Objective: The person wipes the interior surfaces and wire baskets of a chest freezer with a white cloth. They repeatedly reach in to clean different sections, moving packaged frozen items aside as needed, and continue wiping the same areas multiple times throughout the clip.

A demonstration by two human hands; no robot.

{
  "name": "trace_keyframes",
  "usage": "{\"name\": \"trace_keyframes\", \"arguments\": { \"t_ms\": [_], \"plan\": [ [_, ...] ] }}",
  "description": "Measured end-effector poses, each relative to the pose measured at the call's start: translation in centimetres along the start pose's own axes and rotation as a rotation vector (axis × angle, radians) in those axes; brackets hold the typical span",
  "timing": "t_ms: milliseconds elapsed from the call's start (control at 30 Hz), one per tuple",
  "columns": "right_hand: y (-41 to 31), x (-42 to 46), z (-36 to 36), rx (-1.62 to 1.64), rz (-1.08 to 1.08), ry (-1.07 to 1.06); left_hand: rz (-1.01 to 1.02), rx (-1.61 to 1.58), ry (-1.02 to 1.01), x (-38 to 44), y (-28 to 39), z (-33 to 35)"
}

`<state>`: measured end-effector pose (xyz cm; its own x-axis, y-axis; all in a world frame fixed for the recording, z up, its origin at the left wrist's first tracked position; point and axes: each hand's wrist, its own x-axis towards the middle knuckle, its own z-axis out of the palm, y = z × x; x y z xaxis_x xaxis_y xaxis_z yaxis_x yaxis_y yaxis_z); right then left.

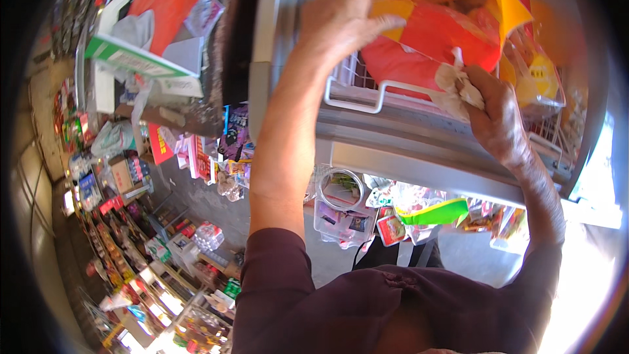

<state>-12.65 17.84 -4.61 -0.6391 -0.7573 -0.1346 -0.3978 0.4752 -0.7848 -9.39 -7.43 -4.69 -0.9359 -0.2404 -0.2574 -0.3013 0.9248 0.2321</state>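
Observation:
A crumpled off-white tissue or cloth is pinched in my right hand, above the front edge of a chest freezer. My left hand is blurred over the freezer's left side, its thumb spread toward the bags; its other fingers are bent and partly hidden, so I cannot tell whether they grip anything. Below the hands, a white wire basket with a raised handle hangs inside the freezer. It holds a large red and yellow plastic bag. To the right lies a clear and yellow bag.
A cluttered counter with a green-edged white box and red sheet stands left of the freezer. Packaged goods and a round-lidded clear plastic container sit close before my body. Stocked shelves run along the lower left.

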Motion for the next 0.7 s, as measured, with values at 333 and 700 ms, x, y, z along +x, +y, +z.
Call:
{"name": "trace_keyframes", "arguments": {
  "t_ms": [333, 700],
  "plan": [
    [-1.1, -0.4, -0.2, 0.105, -0.021, 0.03, 0.033, -0.196, -0.381, 1.8, -2.7, 3.3],
    [-0.6, 0.2, -0.1, -0.015, 0.033, 0.009, 0.555, -0.696, -0.485, -0.1, 0.6, 1.6]
  ]
}}
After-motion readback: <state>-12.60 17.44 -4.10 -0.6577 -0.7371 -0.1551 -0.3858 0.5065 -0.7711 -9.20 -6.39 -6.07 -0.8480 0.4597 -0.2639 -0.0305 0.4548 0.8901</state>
